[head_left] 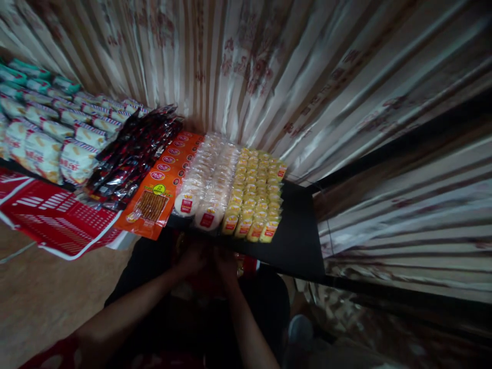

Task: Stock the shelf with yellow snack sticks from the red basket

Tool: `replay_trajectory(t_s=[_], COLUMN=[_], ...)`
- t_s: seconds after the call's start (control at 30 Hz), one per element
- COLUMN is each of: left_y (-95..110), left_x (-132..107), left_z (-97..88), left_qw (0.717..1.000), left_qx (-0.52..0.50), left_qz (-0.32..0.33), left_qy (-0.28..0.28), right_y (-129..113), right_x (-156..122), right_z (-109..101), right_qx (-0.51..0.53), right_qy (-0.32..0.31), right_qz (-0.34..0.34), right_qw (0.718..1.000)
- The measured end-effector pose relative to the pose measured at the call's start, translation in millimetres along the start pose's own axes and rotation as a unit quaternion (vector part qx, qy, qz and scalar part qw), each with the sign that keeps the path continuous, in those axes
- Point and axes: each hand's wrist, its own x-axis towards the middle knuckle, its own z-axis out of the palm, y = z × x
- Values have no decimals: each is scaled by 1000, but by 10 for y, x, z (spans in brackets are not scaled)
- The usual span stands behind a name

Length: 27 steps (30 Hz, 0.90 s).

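Observation:
My left hand (193, 258) and my right hand (226, 262) are close together in deep shadow, just below the front edge of the black shelf (300, 230). Their fingers are too dark to make out. A glossy red package with gold and white parts (246, 264) shows beside my right hand, low over my lap. Whether either hand grips it cannot be seen. On the shelf above the hands lie rows of small yellow-wrapped snacks (253, 200), clear-wrapped round white crackers (207, 184) and a flat orange snack packet (157, 189).
Dark shiny packets (134, 159) are piled left of the orange one, then rows of white snack bags (77, 133) and green packets (34, 77). A red plastic basket (57, 215) stands below the shelf at left. A patterned curtain (246, 61) hangs behind.

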Motion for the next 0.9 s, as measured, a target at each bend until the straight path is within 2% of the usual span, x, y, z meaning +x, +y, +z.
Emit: replay_trajectory(t_s=[0.17, 0.3, 0.37, 0.5, 0.6, 0.7, 0.9], left_y=[121, 300, 406, 594, 707, 816, 1021], left_x=[-435, -621, -638, -588, -559, -568, -572], left_z=[-77, -108, -136, -225, -300, -343, -315], left_qw=[994, 991, 994, 992, 973, 945, 918], left_qx=[97, 105, 59, -108, -229, -327, -393], left_qz=[43, 87, 92, 54, 3, -22, -14], left_qy=[-25, -11, 13, 34, 19, -15, -51], right_y=[-132, -347, -474, -698, -787, -798, -779], right_x=[-216, -322, -362, -434, -477, -501, -530], right_z=[-112, -256, -341, -489, -562, -603, -640], right_qx=[42, 68, 79, 130, 201, 232, 250], right_qy=[-12, -7, -15, -54, -82, -83, -46], right_qz=[39, 21, 2, -20, -19, -35, -49], right_qw=[998, 997, 997, 990, 976, 969, 966])
